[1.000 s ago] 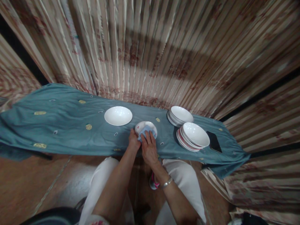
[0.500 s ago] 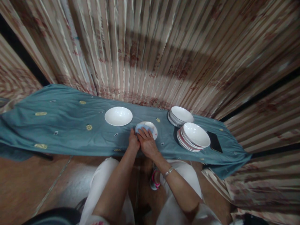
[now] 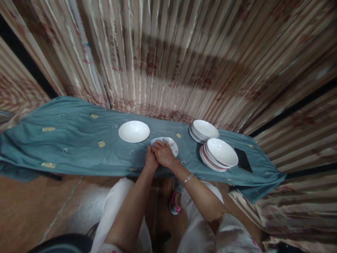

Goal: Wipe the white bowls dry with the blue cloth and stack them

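Note:
In the head view a small white plate (image 3: 174, 148) with a red mark near its rim is at the table's front middle. My left hand (image 3: 151, 159) grips its near left edge, its fingers mostly hidden. A light blue cloth (image 3: 156, 140) covers the plate's left part. Over that cloth lies my right hand (image 3: 163, 154), its fingers closed on it and pressing it against the plate. My two hands touch at the thumbs. Beyond them, to the left, sits a white bowl (image 3: 134, 131).
To the right stand a rear stack of white bowls (image 3: 205, 130) and a nearer stack of bowls and plates (image 3: 221, 153). A black flat object (image 3: 243, 160) lies beside them. A teal patterned cloth (image 3: 79, 147) covers the table; a curtain (image 3: 163, 63) hangs behind.
My right hand has slid slightly left over the plate with the blue cloth, its fingers drawn closer together. My left hand stays at the plate's edge. The view has shifted slightly.

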Motion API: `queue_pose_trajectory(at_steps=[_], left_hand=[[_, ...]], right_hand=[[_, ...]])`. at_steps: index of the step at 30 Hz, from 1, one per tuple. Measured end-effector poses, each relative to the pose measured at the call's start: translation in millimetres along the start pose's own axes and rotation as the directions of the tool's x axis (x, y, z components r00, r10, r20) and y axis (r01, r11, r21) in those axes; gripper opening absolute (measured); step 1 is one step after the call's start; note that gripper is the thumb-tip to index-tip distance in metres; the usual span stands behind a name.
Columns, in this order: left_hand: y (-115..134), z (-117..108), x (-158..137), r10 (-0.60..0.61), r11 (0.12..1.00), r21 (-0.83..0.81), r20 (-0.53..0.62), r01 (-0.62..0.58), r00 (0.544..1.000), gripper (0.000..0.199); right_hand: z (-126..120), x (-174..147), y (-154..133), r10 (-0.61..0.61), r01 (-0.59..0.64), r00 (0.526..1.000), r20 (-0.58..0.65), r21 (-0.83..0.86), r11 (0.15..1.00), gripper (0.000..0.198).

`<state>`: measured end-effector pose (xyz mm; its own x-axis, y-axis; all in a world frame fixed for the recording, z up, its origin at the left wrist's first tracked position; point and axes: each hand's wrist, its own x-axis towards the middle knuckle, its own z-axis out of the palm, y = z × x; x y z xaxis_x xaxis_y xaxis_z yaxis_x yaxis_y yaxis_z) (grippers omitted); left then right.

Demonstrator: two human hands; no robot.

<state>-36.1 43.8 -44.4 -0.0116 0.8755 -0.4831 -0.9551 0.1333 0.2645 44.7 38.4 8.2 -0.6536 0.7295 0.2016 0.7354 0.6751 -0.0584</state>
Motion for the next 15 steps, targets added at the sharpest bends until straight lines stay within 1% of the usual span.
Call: queue_pose_trajectory(at_steps=[4,7,11,13,15], left_hand=[[0,3,-3,-0.013,1.000,0.003,-0.039,0.013,0.999,0.028],[0,7,-6,-0.024,1.000,0.005,-0.041,0.024,0.999,0.034],[1,12,-11,-0.021,1.000,-0.006,-0.035,0.021,0.999,0.042],[1,14,-12,-0.011,1.000,-0.015,-0.044,0.010,0.999,0.042],[2,15,-13,0.000,1.000,-0.016,-0.058,-0.001,0.998,0.042]], right_hand=[[-2,10,1,-0.003,0.004,1.000,0.007,-0.042,0.999,0.028],[1,17,5,0.011,-0.010,1.000,0.014,-0.056,0.998,0.028],[4,27,8,0.049,-0.049,0.999,0.018,-0.008,0.999,0.029],[1,32,9,0.070,-0.069,0.997,0.046,-0.010,0.998,0.029],[-3,36,9,0.099,-0.095,0.990,0.103,-0.044,0.995,0.029]])
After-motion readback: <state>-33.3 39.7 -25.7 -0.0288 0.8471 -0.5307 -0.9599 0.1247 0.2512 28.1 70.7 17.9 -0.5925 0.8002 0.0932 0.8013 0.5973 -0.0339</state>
